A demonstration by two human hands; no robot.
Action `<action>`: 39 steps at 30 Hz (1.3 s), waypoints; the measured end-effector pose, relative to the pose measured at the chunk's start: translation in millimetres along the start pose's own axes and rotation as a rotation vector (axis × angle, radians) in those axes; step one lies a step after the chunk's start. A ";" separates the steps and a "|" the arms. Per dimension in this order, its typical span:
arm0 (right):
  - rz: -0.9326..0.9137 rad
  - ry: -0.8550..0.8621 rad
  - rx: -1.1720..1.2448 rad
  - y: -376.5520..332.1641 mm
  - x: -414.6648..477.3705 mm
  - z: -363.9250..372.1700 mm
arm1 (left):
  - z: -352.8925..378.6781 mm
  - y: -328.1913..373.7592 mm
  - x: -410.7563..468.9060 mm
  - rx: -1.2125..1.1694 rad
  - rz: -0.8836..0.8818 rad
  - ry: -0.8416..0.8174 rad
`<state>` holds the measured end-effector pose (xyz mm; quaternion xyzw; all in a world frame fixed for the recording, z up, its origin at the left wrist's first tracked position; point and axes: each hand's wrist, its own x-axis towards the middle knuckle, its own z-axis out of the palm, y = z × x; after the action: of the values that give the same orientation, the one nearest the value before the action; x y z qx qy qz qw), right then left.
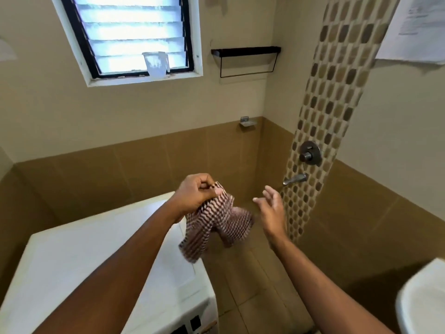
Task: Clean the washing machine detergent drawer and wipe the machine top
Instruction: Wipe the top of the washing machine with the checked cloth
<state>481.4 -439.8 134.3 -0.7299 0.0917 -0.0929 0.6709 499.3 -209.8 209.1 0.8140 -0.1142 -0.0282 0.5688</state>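
— State of the hands?
— The checked cloth (216, 225) is gripped in the left hand (197, 194). The right hand (272, 213) is held slack just beside it, grasping nothing.
— Position of the task's thing?
— The machine top (84, 256) is found below and left of the hands, its length judged to run toward the wall. The left hand is nearer. Open floor is noted off its right edge.

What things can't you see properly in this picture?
Head view only:
washing machine: the bottom edge cuts off most of its front, so the detergent drawer cannot be made out.
checked cloth: smeared by motion, with part bunched inside the left hand.
sink: cut off by the right edge and blurred.
paper on the wall: cut off at the top right corner, print too small to read.
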 end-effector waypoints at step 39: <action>-0.283 -0.700 -0.031 -127.4 163.9 -94.5 | -52.6 45.9 41.7 -0.111 -0.007 0.058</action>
<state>616.5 -562.5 271.1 -0.7332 -0.2432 0.0718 0.6310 542.0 -185.6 273.8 0.7821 -0.0931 -0.0131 0.6160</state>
